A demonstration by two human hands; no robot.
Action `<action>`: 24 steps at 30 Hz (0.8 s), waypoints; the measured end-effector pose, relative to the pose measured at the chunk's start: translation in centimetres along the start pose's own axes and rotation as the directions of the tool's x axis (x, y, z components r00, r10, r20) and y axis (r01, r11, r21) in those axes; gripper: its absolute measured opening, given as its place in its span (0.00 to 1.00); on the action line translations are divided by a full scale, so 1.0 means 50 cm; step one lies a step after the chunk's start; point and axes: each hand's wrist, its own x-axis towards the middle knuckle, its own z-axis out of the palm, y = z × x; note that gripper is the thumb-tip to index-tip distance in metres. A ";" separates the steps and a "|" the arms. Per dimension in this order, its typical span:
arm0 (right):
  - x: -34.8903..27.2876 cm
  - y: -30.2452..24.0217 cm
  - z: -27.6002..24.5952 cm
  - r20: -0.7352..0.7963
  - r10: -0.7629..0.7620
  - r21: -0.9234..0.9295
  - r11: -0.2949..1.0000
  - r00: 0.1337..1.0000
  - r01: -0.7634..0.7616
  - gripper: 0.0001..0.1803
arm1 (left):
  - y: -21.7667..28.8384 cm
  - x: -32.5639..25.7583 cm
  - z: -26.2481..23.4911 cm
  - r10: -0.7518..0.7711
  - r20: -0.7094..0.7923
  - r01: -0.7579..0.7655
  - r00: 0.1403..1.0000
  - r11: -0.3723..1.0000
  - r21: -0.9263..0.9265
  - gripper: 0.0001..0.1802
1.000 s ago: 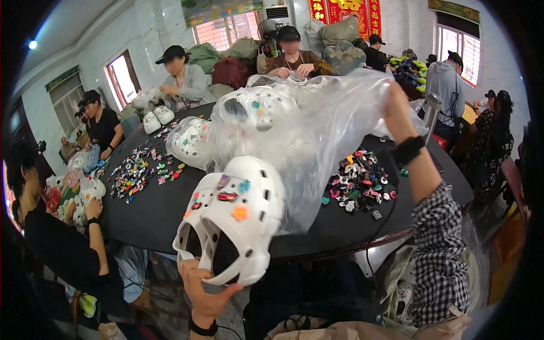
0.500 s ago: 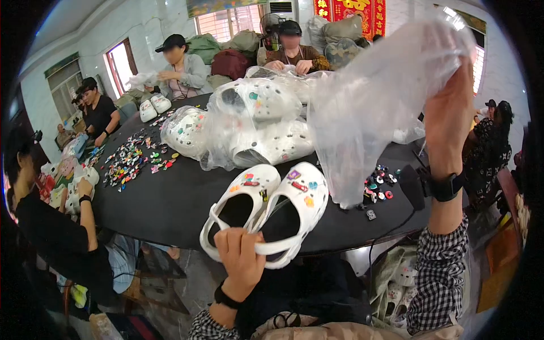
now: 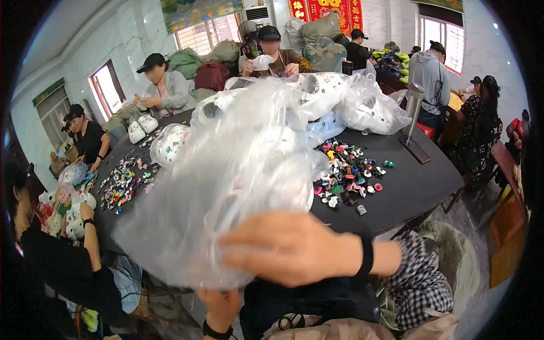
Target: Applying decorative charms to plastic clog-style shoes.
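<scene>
watching from here, i see a clear bag [image 3: 175, 209] blurred across the near edge of the counter [image 3: 416, 181], toward seven o'clock. reckoned from the bag's middle, the right hand [image 3: 292, 247] reaches over it at about four, and the left hand [image 3: 220, 309] sits below at six; whether either grip is closed on it, the blur won't let me tell. plastic this flimsy probably handles best slowly, pinched at its rim, and lifted clear of the loose charms [image 3: 348, 175] at three o'clock.
</scene>
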 end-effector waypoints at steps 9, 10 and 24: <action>-0.035 -0.148 0.107 0.156 0.022 0.497 0.862 0.988 -0.097 0.13 | 0.018 0.036 -0.020 -0.297 0.018 0.259 0.955 0.798 -0.545 0.27; -0.032 -0.153 0.106 0.230 0.063 0.656 0.727 0.971 -0.203 0.12 | 0.007 0.033 -0.027 -0.318 0.019 0.270 0.948 0.772 -0.575 0.28; -0.050 -0.070 0.126 0.117 0.053 -0.065 0.997 0.992 -0.046 0.32 | 0.020 0.127 -0.011 -0.590 0.118 0.328 0.799 0.263 -0.907 0.35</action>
